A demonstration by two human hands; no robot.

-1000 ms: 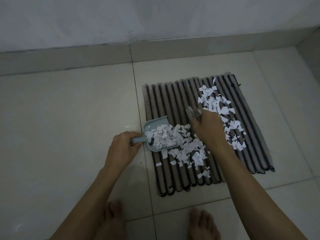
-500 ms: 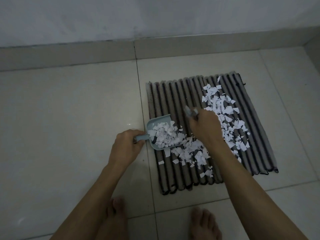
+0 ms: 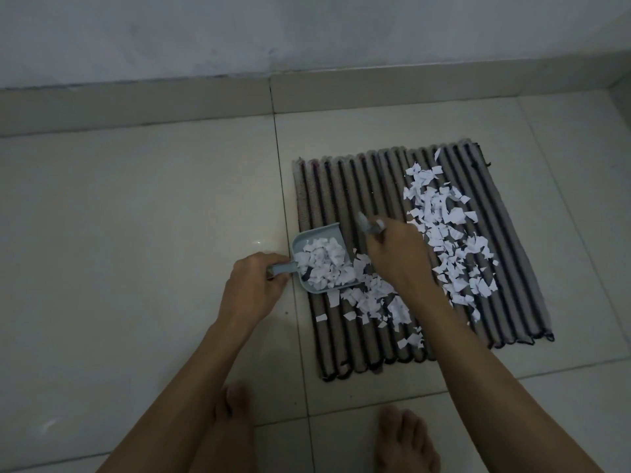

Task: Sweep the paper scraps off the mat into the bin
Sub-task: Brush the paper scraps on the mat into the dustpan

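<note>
A ribbed grey and black mat [image 3: 341, 186] lies on the tiled floor. White paper scraps [image 3: 444, 233] are strewn over its right half and near its front middle. My left hand [image 3: 254, 285] grips the handle of a small pale blue dustpan [image 3: 307, 240] at the mat's left edge; the pan holds a heap of scraps. My right hand [image 3: 397, 254] grips a small brush handle [image 3: 367, 225], whose top sticks out above the fist. The brush head is hidden under the hand, just right of the pan's mouth. No bin is in view.
Pale floor tiles [image 3: 136, 233] surround the mat. A low tiled step [image 3: 205, 100] and a wall run along the back. My two bare feet [image 3: 406, 442] stand just in front of the mat.
My right hand has drawn the brush left toward the dustpan, pushing more scraps into it. The dustpan and left hand have stayed at the mat's left edge.
</note>
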